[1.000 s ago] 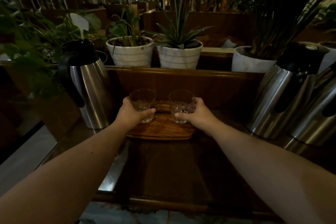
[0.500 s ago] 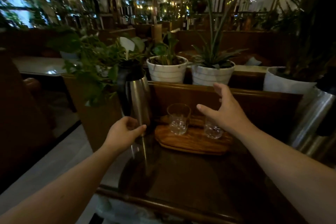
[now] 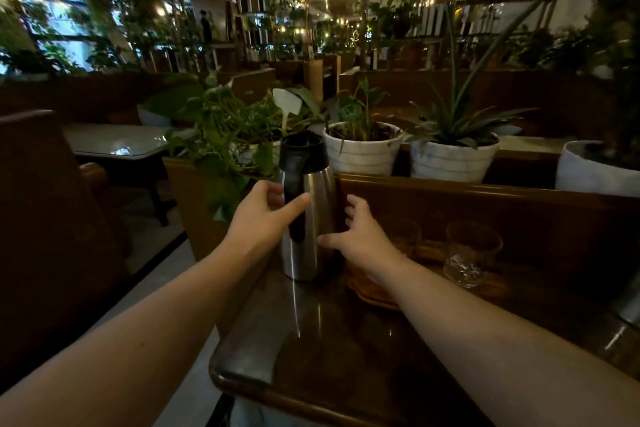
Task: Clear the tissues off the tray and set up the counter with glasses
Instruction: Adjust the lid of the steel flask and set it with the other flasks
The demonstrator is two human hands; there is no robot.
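Two clear glasses stand on a wooden tray [image 3: 375, 293] on the dark counter [image 3: 346, 364]. The right glass [image 3: 472, 253] is in full view, while my right wrist partly hides the left glass [image 3: 407, 236]. No tissues show on the tray. A steel jug [image 3: 308, 218] with a black lid and handle stands left of the tray. My left hand [image 3: 263, 215] wraps the jug's handle, thumb across its front. My right hand [image 3: 360, 236] is spread open against the jug's right side.
Behind the counter runs a wooden rail [image 3: 485, 194] with white plant pots [image 3: 362, 149] beyond it. A leafy plant [image 3: 221, 139] hangs close to the jug's left. Part of another steel jug [image 3: 628, 308] shows at the right edge. A pale table [image 3: 114, 142] stands far left.
Both hands let go of the glasses on the tray and moved left to the steel jug. My view turned left, so the tray now sits to the right.
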